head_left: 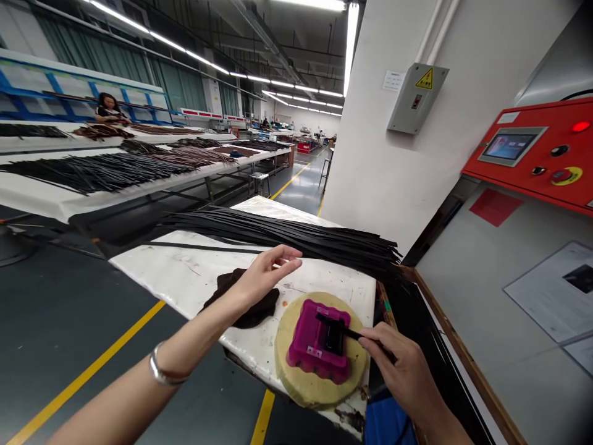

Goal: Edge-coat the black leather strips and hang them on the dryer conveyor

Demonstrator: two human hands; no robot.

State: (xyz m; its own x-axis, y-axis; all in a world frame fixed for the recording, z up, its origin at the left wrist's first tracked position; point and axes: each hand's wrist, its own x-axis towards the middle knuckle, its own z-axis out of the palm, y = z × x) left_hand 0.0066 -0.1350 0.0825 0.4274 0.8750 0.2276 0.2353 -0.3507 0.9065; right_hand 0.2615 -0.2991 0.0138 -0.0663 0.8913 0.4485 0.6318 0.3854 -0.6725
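My right hand (401, 364) is closed around the handle of a black brush (349, 332). The brush's head reaches over a purple plastic tray (301, 334) with a scalloped edge and dark liquid in its middle well. Under the tray is a round, yellowish pad (290, 380). My left hand (273, 272) hovers over the white table (176, 262) with thumb and fingers apart, and no object shows between them. A single black strip (199, 247) runs along the table toward this hand and passes behind it. Partly covered by my left forearm lies a dark crumpled cloth (252, 314).
A thick bundle of black strips (296, 235) spans the table's far side. At right stands a machine with a red control panel (532, 154). A grey electrical box (417, 99) hangs on the pillar. Long tables with strips (106, 170) and a seated person (110, 110) are at left.
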